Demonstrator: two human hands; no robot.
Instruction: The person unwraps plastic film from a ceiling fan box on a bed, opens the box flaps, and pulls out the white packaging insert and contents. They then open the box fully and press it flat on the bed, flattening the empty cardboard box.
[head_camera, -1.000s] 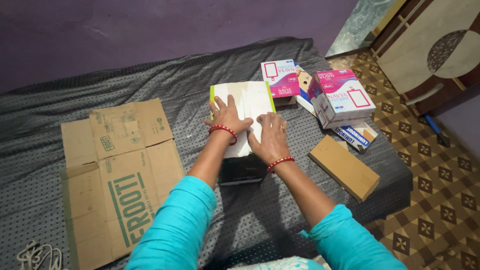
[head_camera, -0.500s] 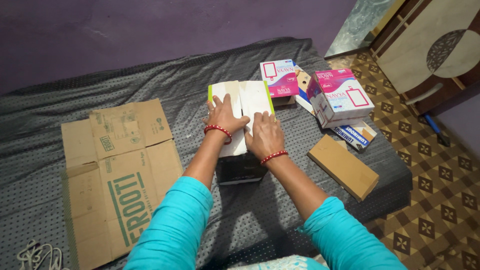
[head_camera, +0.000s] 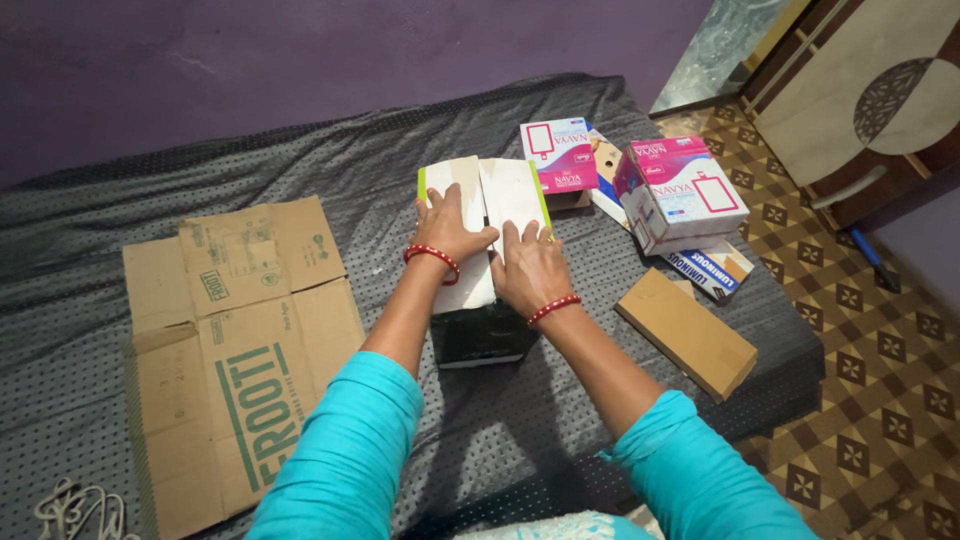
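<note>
- Head view shows a white carton (head_camera: 485, 225) with green edging lying near the middle of the bed (head_camera: 300, 170), toward its far edge; its flaps fold inward and meet along a dark seam, so they need pressing to stay flat.
- Left hand (head_camera: 452, 228) lies palm-down on the left flap, fingers spread wide and flat, holding nothing, only weighing the flap down.
- Right hand (head_camera: 530, 268) rests just beside it on the right flap, fingers flat and closer together, also gripping nothing; the two hands nearly touch at the seam.
- Nearer the person, a dark box part (head_camera: 482, 335) sits under the white carton's near end, seemingly the same package's body.
- Just beyond the carton stands a pink box (head_camera: 556, 152), and a larger pink-and-white box (head_camera: 682, 192) lies toward the bed's right edge, over a blue-and-white packet (head_camera: 712, 268).
- A brown box (head_camera: 686, 332) lies flat near the right near corner, apart from the hands.
- A flattened cardboard sheet (head_camera: 235, 340) covers the bed's left side, well apart from the carton.
</note>
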